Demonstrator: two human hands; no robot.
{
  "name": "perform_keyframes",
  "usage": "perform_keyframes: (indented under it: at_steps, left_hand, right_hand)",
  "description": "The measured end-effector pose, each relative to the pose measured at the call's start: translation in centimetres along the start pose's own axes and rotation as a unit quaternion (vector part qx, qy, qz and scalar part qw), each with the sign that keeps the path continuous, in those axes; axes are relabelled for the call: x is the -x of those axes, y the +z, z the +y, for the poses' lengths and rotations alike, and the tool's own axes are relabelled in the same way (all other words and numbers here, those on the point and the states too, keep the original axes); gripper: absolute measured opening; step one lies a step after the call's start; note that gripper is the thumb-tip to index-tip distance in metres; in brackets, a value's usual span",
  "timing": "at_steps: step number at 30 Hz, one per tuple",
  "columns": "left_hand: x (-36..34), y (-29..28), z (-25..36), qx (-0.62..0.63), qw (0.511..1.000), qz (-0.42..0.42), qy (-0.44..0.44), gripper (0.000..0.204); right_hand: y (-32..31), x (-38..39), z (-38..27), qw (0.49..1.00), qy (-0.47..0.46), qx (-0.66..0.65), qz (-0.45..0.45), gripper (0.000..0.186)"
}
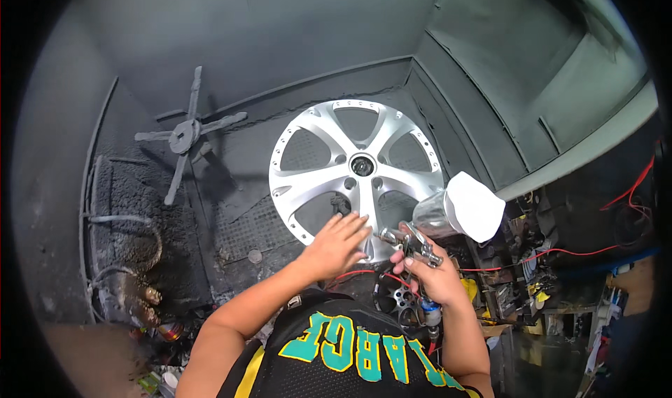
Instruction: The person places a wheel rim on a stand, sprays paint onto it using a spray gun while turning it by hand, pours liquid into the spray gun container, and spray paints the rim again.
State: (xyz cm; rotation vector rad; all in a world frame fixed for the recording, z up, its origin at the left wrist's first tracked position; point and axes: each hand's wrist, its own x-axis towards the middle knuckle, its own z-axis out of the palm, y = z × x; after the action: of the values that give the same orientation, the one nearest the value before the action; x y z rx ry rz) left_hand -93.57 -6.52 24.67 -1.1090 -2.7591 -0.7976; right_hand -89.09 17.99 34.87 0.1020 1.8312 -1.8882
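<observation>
A silver five-spoke wheel rim (315, 175) faces up in front of me, with a dark centre hole and several small studs round its edge. My left hand (334, 245) lies with its fingers stretched out over the rim's near-left side, by the lowest spoke; whether it touches the metal I cannot tell. In my right hand (435, 273) is a metal spray gun (414, 244), its nozzle pointing left toward the near spoke. A clear cup (434, 214) with a white cover (476, 207) sits on the gun, beside the rim's right edge. A blue fitting (430, 310) shows under the grip.
Dark grey booth walls (294, 27) stand behind and at the sides. A grey-coated cross-shaped stand (185, 136) is at the left, near coated hoses (126, 219). A red hose (553, 253) runs right across cluttered shelving. A smaller wheel-like part (402, 298) lies near my body.
</observation>
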Motion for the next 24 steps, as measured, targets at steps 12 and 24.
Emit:
perform_keyframes:
  at_steps: [12, 24]
  left_hand:
    - [-9.3, -3.7, -10.2, 0.016, 0.998, -0.02, 0.066, 0.066]
    - [-17.7, -8.2, -23.6, 0.015, 0.996, -0.04, 0.076, 0.042]
  right_hand:
    - [1.5, -10.3, -5.2, 0.993, -0.016, 0.044, 0.109, 0.062]
    - [-1.8, -10.9, -7.6, 0.962, -0.135, 0.106, 0.213, 0.061]
